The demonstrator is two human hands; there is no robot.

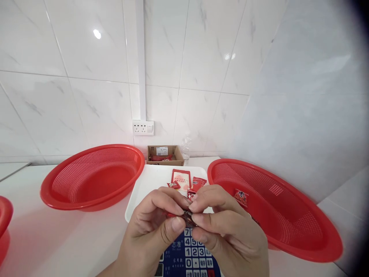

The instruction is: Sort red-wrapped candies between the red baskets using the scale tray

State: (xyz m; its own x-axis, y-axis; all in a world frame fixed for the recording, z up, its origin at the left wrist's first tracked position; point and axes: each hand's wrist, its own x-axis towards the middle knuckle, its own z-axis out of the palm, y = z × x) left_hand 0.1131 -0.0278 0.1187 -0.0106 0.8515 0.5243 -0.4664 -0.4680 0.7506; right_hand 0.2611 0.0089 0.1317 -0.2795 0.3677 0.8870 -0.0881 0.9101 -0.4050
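Note:
Both my hands meet in the middle of the view over a blue scale keypad [175, 256]. Between them is a small dark and red snack packet [188, 218], mostly covered by fingers. My left hand [152, 227] pinches its left side with thumb and forefinger. The fingertips of my right hand [230, 227] close on its right side. Just beyond lies a white tray [140, 188], holding a red-bordered pouch [181, 177], a small red packet [173, 185] and another red snack packet [198, 184]. My hands partly hide the tray and keypad.
A red perforated basket [95, 204] stands to the left, another red basket [311, 250] to the right with a red packet [241, 197] inside. A third red basket [4, 211] shows at the left edge. By the wall are a cardboard box [173, 163] and a clear plastic bottle [186, 146].

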